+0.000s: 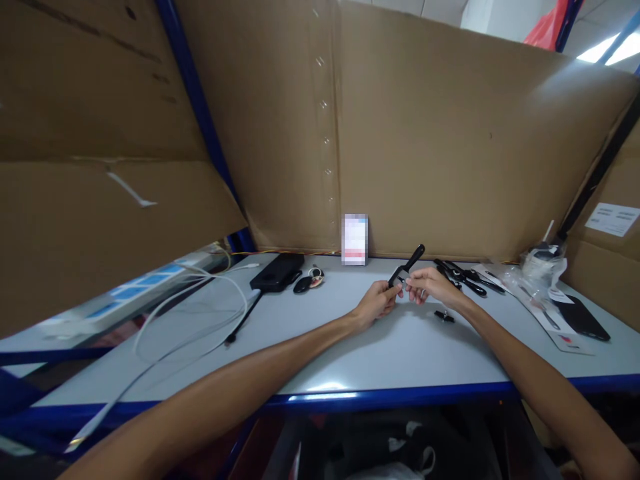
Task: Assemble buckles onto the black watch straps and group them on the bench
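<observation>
Against a cardboard panel (440, 133) at twelve o'clock, a pale surface (320, 347) is spread with gear, a white power strip (145, 283) at nine. Near the middle, a black-handled tool (414, 259) is held, handle angled toward one o'clock, closed in the left hand (377, 303); the right hand (431, 285) is brought close, fingertips bunched at the tool's head, though whether anything is gripped there cannot be told. From the tool, more black handles (463, 275) are seen at three o'clock, a small black part (444, 317) between four and five.
</observation>
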`<control>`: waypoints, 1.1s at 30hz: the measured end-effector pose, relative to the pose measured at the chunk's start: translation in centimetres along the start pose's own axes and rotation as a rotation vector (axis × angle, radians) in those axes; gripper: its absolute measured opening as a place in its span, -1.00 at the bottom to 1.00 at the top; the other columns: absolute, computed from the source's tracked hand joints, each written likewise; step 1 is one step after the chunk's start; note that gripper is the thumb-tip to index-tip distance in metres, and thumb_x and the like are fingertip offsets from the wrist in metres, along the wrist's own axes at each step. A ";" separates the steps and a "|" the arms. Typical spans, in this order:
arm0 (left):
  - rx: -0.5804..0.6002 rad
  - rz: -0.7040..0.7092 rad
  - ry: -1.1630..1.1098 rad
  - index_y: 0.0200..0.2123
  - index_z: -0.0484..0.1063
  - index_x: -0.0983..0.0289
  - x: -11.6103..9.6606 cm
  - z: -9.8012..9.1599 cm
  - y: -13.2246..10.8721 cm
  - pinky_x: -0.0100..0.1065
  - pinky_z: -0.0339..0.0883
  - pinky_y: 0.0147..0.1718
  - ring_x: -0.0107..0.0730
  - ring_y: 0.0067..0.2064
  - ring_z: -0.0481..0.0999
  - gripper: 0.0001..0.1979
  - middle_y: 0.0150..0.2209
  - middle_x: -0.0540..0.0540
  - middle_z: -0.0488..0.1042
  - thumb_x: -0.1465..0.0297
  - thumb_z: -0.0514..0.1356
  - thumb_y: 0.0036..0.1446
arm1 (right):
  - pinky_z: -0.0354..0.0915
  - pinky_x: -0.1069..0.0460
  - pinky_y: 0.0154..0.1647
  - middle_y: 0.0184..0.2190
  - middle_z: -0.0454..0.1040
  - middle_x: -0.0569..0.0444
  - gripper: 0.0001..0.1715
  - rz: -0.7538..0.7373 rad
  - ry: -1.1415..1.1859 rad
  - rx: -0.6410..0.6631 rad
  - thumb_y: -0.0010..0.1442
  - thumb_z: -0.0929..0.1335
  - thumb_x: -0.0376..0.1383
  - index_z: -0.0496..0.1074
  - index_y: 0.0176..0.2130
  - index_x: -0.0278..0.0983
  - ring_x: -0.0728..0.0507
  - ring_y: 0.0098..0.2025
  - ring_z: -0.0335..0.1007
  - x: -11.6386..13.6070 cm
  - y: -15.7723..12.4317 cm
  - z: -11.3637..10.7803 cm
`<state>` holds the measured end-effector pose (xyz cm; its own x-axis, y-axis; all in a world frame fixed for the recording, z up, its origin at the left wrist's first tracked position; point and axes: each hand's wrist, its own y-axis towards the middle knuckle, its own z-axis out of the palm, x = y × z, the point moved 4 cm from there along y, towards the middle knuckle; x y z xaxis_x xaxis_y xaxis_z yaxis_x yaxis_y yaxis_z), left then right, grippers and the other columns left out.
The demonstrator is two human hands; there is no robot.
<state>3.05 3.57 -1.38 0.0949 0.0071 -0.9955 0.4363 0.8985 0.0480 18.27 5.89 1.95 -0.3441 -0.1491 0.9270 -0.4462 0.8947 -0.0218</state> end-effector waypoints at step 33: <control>-0.047 -0.087 0.014 -0.45 0.23 0.25 0.9 -0.7 0.3 -0.48 -0.33 -0.72 -0.67 -0.70 -0.09 -0.58 -0.66 -0.21 -0.02 0.05 0.29 0.06 | 0.21 0.18 -0.65 -0.62 0.45 0.21 -0.63 0.323 -0.631 0.335 -0.26 0.53 -0.29 0.45 -0.37 -0.29 -0.02 -0.59 0.39 -0.3 -4.7 -3.3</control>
<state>2.69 4.16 -2.28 0.0458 -0.0658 -0.9968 0.3998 0.9156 -0.0421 23.19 3.16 3.05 -0.8592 -0.2041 0.4692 -0.4348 0.7745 -0.4594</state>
